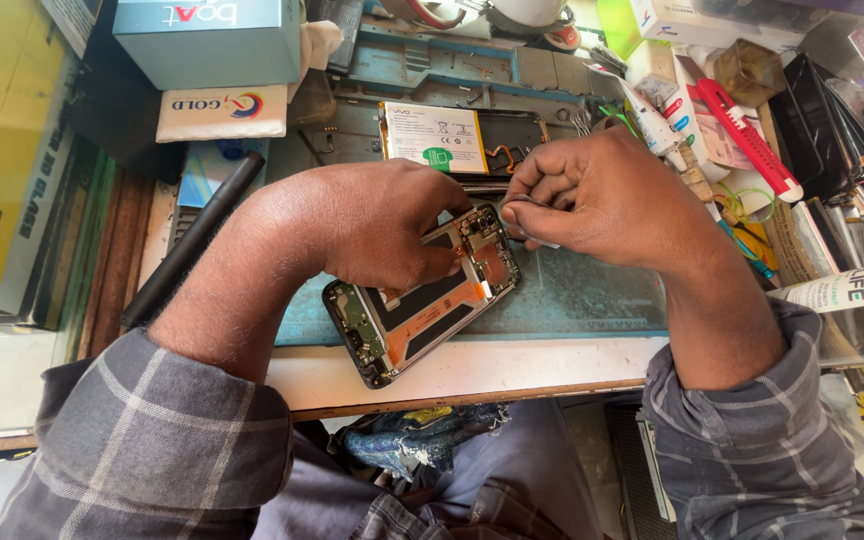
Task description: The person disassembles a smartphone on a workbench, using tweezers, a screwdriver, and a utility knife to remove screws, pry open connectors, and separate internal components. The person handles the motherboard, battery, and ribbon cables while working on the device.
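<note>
Head camera view, looking down at a cluttered repair bench: an opened smartphone [420,300] with its back removed lies on a worn blue-green work mat [572,295], its long axis running diagonally from the lower left, near the bench's front edge, up to the right, where the camera end points away from the person. The left hand [372,225] rests over the phone's upper middle, fingers curled down and pressing on it to steady it. The right hand [602,190] sits just beside the phone's upper right corner, fingers pinched closed on a small thin tool [527,203] at that corner; a separate phone battery [434,138] lies just beyond both hands.
</note>
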